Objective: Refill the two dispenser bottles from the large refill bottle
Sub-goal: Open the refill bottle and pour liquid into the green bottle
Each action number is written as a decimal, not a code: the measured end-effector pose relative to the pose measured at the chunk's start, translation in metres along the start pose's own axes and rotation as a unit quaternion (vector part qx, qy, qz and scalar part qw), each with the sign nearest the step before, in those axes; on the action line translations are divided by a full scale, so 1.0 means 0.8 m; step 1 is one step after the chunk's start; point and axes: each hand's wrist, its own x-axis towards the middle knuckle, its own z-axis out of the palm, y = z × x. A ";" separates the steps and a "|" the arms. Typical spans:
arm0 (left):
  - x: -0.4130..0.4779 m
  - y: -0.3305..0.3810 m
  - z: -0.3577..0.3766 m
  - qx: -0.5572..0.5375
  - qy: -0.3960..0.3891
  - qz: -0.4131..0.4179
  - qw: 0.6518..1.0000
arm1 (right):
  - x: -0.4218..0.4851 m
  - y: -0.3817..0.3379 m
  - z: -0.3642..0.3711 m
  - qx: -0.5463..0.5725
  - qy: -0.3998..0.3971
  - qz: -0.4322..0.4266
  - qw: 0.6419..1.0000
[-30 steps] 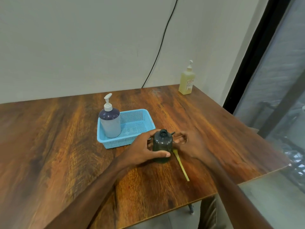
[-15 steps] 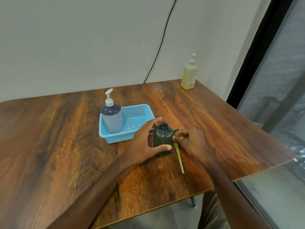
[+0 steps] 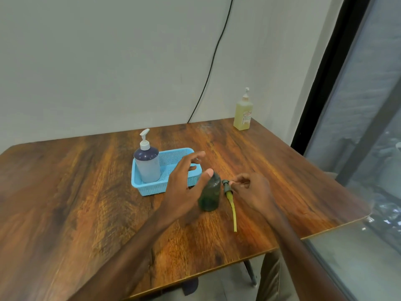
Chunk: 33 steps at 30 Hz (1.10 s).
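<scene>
Left hand (image 3: 184,181): fingers spread wide beside green bottle (image 3: 210,195).
Right hand (image 3: 252,192): fingers pinched pump head (image 3: 226,186).
Worktop (image 3: 65,203): left side bare.

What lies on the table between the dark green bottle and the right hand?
In the head view, the pump head with its yellow tube lies there, beside the green bottle. The right hand touches its top end.
</scene>
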 end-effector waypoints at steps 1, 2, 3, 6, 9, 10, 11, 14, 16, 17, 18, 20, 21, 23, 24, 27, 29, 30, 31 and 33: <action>0.008 0.007 0.000 -0.003 0.009 0.012 1.000 | 0.002 -0.001 -0.004 0.005 0.006 0.003 1.000; 0.019 0.013 -0.001 -0.007 0.015 0.022 1.000 | 0.005 -0.001 -0.008 0.011 0.009 0.007 1.000; 0.031 0.019 -0.001 -0.011 0.015 0.027 0.999 | 0.008 -0.001 -0.012 0.012 0.011 0.009 1.000; 0.077 0.032 0.002 -0.032 -0.033 0.016 0.999 | 0.024 -0.001 -0.022 0.022 0.016 0.002 1.000; 0.137 0.033 0.011 0.015 -0.107 0.003 0.994 | 0.047 0.002 -0.031 0.060 0.022 0.005 0.998; 0.158 0.030 0.016 0.057 -0.134 0.004 0.989 | 0.056 0.002 -0.033 0.064 0.024 0.007 0.998; 0.179 0.026 0.022 0.097 -0.162 0.013 0.982 | 0.067 0.004 -0.036 0.066 0.028 0.006 0.997; 0.230 0.006 0.050 0.161 -0.260 0.024 0.952 | 0.111 0.016 -0.037 0.084 0.039 0.006 0.996; 0.260 -0.016 0.074 0.201 -0.305 0.011 0.931 | 0.141 0.024 -0.033 0.079 0.048 0.006 0.996; 0.274 -0.027 0.087 0.224 -0.317 0.000 0.921 | 0.157 0.028 -0.031 0.077 0.050 0.011 0.996; 0.287 -0.040 0.100 0.245 -0.327 -0.014 0.913 | 0.176 0.036 -0.028 0.076 0.053 0.019 0.996; 0.308 -0.063 0.123 0.289 -0.353 -0.039 0.889 | 0.217 0.054 -0.031 0.072 0.036 0.044 0.996; 0.317 -0.074 0.133 0.311 -0.371 -0.046 0.874 | 0.239 0.066 -0.032 0.054 0.017 0.041 0.998; 0.333 -0.093 0.148 0.343 -0.409 -0.055 0.844 | 0.280 0.086 -0.030 0.022 0.005 0.028 0.999; 0.340 -0.101 0.154 0.354 -0.425 -0.052 0.832 | 0.293 0.085 -0.031 0.045 0.028 0.029 0.998; 0.359 -0.111 0.164 0.367 -0.460 -0.047 0.808 | 0.335 0.083 -0.028 0.119 0.074 0.063 0.988; 0.370 -0.110 0.168 0.369 -0.472 -0.044 0.799 | 0.360 0.085 -0.024 0.130 0.094 0.070 0.985; 0.374 -0.110 0.170 0.373 -0.475 -0.042 0.796 | 0.368 0.086 -0.022 0.115 0.126 0.067 0.983; 0.377 -0.111 0.172 0.375 -0.476 -0.041 0.794 | 0.377 0.087 -0.022 0.105 0.150 0.063 0.981; 0.383 -0.117 0.176 0.378 -0.476 -0.041 0.793 | 0.394 0.089 -0.019 0.101 0.171 0.078 0.977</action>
